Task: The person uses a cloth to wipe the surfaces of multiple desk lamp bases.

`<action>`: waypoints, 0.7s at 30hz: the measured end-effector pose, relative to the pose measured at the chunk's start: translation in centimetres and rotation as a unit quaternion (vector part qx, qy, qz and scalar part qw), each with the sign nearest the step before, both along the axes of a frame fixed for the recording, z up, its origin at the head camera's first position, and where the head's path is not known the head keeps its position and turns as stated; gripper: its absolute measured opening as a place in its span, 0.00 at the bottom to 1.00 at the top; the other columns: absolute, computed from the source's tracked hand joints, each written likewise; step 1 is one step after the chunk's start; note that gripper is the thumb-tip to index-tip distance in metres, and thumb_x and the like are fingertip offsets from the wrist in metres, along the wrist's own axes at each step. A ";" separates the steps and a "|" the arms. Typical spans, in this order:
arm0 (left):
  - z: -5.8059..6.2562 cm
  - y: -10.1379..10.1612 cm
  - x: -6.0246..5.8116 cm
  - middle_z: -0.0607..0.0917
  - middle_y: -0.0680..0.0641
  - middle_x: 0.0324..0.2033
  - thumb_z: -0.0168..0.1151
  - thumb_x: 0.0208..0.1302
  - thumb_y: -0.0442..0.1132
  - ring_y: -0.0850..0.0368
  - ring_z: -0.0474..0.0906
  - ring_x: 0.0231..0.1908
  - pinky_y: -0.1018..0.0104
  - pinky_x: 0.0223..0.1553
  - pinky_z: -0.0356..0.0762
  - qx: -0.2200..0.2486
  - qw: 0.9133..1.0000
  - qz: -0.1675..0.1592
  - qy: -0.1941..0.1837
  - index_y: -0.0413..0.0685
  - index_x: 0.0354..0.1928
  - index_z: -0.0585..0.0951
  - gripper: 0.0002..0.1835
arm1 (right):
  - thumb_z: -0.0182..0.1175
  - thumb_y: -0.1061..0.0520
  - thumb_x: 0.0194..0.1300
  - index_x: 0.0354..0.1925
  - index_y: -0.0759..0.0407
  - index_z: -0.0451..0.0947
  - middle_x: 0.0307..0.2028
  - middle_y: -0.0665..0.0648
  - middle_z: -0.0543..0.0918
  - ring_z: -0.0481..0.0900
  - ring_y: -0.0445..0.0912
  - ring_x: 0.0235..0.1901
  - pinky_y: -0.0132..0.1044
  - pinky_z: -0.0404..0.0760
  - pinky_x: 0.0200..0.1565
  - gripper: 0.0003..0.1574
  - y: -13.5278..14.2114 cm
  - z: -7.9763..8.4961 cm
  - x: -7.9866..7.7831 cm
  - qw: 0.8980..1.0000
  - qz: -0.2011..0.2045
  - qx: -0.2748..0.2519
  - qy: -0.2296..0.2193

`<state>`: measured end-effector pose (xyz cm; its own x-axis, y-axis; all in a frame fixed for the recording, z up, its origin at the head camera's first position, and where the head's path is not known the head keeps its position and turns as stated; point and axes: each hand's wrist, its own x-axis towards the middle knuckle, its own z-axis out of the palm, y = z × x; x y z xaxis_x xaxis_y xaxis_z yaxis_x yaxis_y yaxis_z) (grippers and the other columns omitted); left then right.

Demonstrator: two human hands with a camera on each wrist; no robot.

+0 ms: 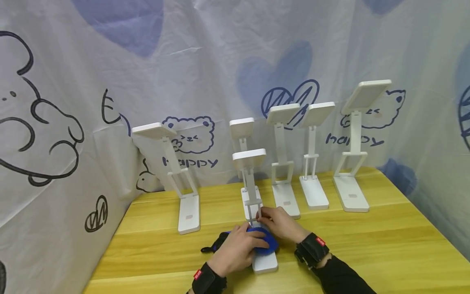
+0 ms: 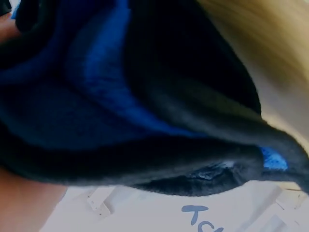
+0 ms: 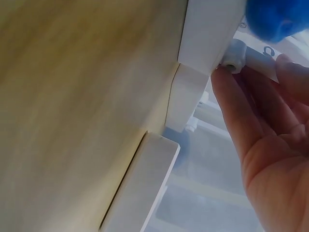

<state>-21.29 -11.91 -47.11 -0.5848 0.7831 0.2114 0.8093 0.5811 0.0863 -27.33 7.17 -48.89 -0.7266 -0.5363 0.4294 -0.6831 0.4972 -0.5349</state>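
A white folding stand (image 1: 265, 264) with a flat tilted head is upright at the table's front middle. Over its base, my left hand (image 1: 236, 250) holds a blue cloth (image 1: 271, 244) with black edging and a small loop, fingers bent over it. Folds of this cloth fill the left wrist view. My right hand (image 1: 285, 225) pinches the lower arm of the same stand just above the base. In the right wrist view, thumb and fingers close around the white arm (image 3: 260, 63) near its round hinge. The fingers partly hide the hinge area in the head view.
Several similar white stands are behind: one at left (image 1: 189, 216), one directly behind the handled stand (image 1: 242, 127), others to the right, such as the far right stand (image 1: 351, 196). They stand on a yellow wood-grain table (image 1: 147, 253). A printed curtain (image 1: 220, 81) hangs behind.
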 end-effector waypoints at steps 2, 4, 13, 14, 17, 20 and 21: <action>0.2 0.1 0.1 0.82 0.59 0.51 0.59 0.57 0.31 0.51 0.71 0.52 0.53 0.46 0.74 -0.004 1.000 -0.008 -0.013 0.67 0.44 0.85 0.20 | 0.56 0.63 0.65 0.36 0.56 0.77 0.28 0.52 0.83 0.74 0.37 0.23 0.33 0.75 0.26 0.04 0.1 0.1 0.0 1.000 0.002 0.001 0.001; 0.5 0.0 0.4 0.82 0.60 0.51 0.58 0.55 0.29 0.52 0.71 0.50 0.56 0.44 0.73 -0.003 0.999 -0.014 -0.032 0.68 0.41 0.86 0.22 | 0.56 0.63 0.66 0.36 0.56 0.77 0.29 0.53 0.83 0.74 0.37 0.24 0.33 0.75 0.26 0.04 0.2 0.1 0.0 1.000 0.007 0.001 0.000; 1.3 -0.6 0.6 0.83 0.61 0.49 0.56 0.50 0.25 0.53 0.71 0.53 0.51 0.57 0.69 0.016 0.994 -0.028 -0.106 0.66 0.33 0.88 0.23 | 0.55 0.63 0.66 0.35 0.56 0.76 0.27 0.55 0.82 0.73 0.37 0.23 0.32 0.73 0.25 0.04 0.3 -0.1 -0.2 1.000 0.024 -0.007 0.007; 1.4 -0.7 0.6 0.84 0.61 0.48 0.56 0.50 0.24 0.54 0.71 0.54 0.51 0.59 0.68 0.020 0.993 -0.030 -0.111 0.66 0.32 0.88 0.23 | 0.55 0.63 0.66 0.35 0.56 0.76 0.27 0.55 0.82 0.72 0.37 0.23 0.32 0.73 0.25 0.04 0.3 -0.1 -0.2 1.000 0.025 -0.007 0.007; 1.4 -1.1 0.4 0.84 0.60 0.47 0.55 0.48 0.23 0.59 0.72 0.52 0.54 0.60 0.67 0.029 0.991 -0.033 -0.127 0.65 0.29 0.88 0.24 | 0.54 0.62 0.67 0.36 0.56 0.76 0.27 0.55 0.82 0.72 0.37 0.23 0.31 0.73 0.25 0.04 0.4 -0.1 -0.2 1.000 0.025 -0.003 0.000; 1.5 -1.5 0.2 0.85 0.60 0.46 0.54 0.46 0.21 0.63 0.74 0.50 0.56 0.60 0.67 0.035 0.989 -0.033 -0.137 0.63 0.26 0.88 0.25 | 0.54 0.62 0.68 0.37 0.55 0.76 0.26 0.54 0.81 0.72 0.37 0.22 0.31 0.72 0.25 0.04 0.4 -0.1 -0.2 1.000 0.025 0.002 -0.009; 1.5 -1.7 0.1 0.85 0.60 0.46 0.53 0.45 0.21 0.64 0.74 0.50 0.56 0.60 0.67 0.036 0.989 -0.031 -0.142 0.63 0.25 0.88 0.25 | 0.54 0.61 0.68 0.37 0.55 0.76 0.26 0.54 0.81 0.71 0.37 0.22 0.31 0.72 0.24 0.04 0.4 -0.1 -0.2 1.000 0.024 0.004 -0.010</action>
<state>-21.14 -13.58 -45.59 -0.5791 0.8089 0.1018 0.7810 0.5146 0.3540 -27.53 7.55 -48.98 -0.7081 -0.5740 0.4111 -0.6958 0.4681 -0.5448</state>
